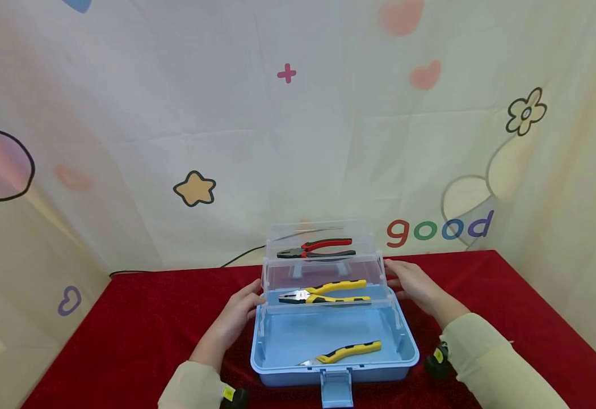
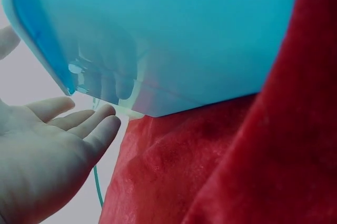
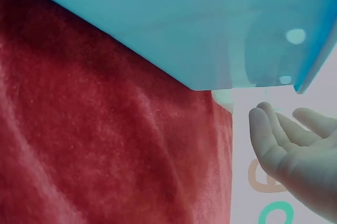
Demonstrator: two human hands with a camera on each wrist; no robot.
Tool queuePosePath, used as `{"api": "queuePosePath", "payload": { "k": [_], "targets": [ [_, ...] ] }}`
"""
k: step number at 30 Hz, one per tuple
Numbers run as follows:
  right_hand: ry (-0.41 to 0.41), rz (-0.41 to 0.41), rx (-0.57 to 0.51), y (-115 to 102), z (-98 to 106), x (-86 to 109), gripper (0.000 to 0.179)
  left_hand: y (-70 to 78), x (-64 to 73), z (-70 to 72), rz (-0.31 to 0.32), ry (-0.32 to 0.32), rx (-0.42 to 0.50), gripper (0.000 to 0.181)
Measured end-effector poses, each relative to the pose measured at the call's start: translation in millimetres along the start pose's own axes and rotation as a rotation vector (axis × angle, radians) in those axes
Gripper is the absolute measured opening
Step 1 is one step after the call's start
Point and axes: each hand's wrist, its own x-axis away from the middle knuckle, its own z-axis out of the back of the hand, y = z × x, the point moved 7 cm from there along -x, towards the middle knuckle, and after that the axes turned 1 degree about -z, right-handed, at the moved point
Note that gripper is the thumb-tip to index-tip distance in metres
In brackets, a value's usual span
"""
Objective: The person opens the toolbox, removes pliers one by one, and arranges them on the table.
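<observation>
A light blue toolbox (image 1: 303, 332) stands open, its clear trays (image 1: 272, 278) raised in steps at the back. Red-and-black pliers (image 1: 326, 245) lie in the upper tray. Yellow-and-black combination pliers (image 1: 323, 292) lie in the tray below. Down in the base, near the front wall, is a tool with a yellow-and-black handle (image 1: 351, 351); its lower part is hidden by the wall. My left hand (image 1: 239, 312) is at the box's left side, fingers extended near its rear corner. Opposite it, my right hand (image 1: 415, 284) has loosely bent fingers beside the right rear corner. Neither hand grips a tool.
Dark red cloth (image 1: 150, 329) covers the table under the box. The front latch (image 1: 336, 389) hangs down toward me. Behind the table hangs a pale printed curtain (image 1: 308, 142), and a thin black cable (image 1: 242, 257) runs along the back edge.
</observation>
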Motion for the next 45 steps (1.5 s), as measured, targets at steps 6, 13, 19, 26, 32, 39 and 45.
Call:
{"api": "queuePosePath", "payload": {
  "k": [6,13,19,26,32,39,45],
  "targets": [
    [0.009,0.033,0.001,-4.8,6.3,3.9,0.062,-1.8,4.9,2.2,0.0,0.015,-0.044,0.071],
    [0.056,0.082,0.054,-16.7,13.0,10.6,0.065,0.1,12.1,4.7,0.001,0.035,-0.087,0.075],
    [0.104,0.148,0.137,-29.0,16.6,16.2,0.062,3.6,17.6,6.9,-0.013,0.063,-0.191,0.073],
    [0.183,0.225,0.239,-46.2,19.7,22.4,0.059,2.8,21.8,8.1,-0.004,0.055,-0.244,0.072],
    [0.219,0.275,0.289,-58.8,20.8,24.2,0.055,-0.4,25.4,7.6,0.007,0.027,-0.214,0.071],
    [0.229,0.324,0.328,-74.7,19.6,26.8,0.054,-5.9,29.7,8.8,0.002,0.033,-0.164,0.065],
    [0.222,0.361,0.381,-87.1,15.7,25.0,0.052,-6.7,32.4,7.5,-0.022,0.032,-0.106,0.06]
  ]
}}
